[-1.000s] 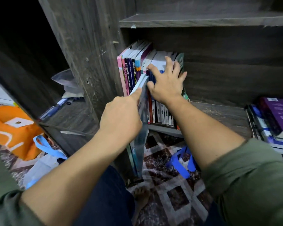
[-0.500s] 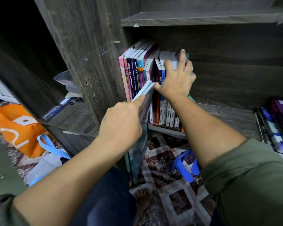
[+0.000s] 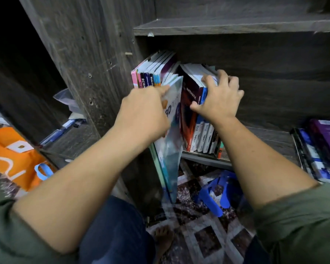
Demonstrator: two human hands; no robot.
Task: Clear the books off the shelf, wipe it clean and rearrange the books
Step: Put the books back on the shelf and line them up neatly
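A row of upright books (image 3: 152, 73) stands at the left end of the dark wooden shelf (image 3: 265, 136). My left hand (image 3: 143, 111) grips a thin pale-blue book (image 3: 171, 130) that sticks out of the row, its lower end hanging below the shelf edge. My right hand (image 3: 219, 98) curls over the tops of the right-hand group of books (image 3: 202, 134), tilting them to the right. This leaves a gap beside the dark red Matematik book (image 3: 189, 111).
A flat stack of books with a purple cover (image 3: 324, 147) lies at the shelf's right end. An empty shelf board (image 3: 236, 25) runs above. On the patterned floor stand a blue plastic stool (image 3: 217, 193) and an orange bag (image 3: 13, 157). My bare foot (image 3: 163, 242) shows below.
My right hand shifted from pressing flat on the book fronts to curling over their tops and tilting them right. The gap widened and the pale-blue book moved further into the row.
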